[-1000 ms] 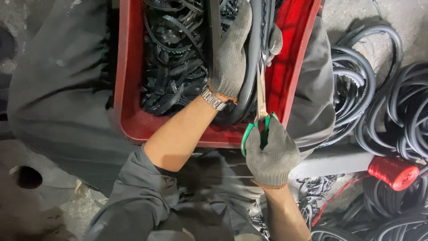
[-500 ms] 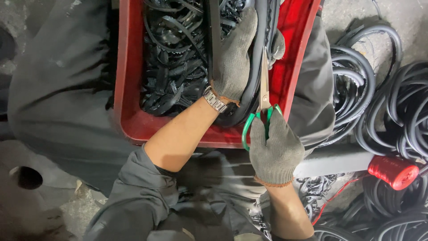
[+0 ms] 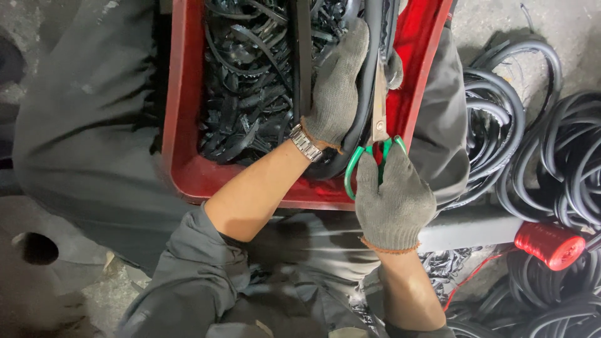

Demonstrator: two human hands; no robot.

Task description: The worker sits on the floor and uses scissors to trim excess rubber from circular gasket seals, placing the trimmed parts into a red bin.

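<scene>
While the left hand [image 3: 338, 94] grasps a black rubber strip [image 3: 366, 81] over the red crate [image 3: 181, 125], the right hand [image 3: 391, 200] clenches green-handled scissors [image 3: 375, 147], blades seemingly on it.

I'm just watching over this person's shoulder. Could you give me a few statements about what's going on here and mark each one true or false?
1. Both hands wear grey knit gloves. True.
2. The right hand holds green-handled scissors. True.
3. The left hand holds a hammer. False: it grips a black rubber strip.
4. The crate is blue. False: it is red.
5. A red spool lies at the right. True.
</scene>
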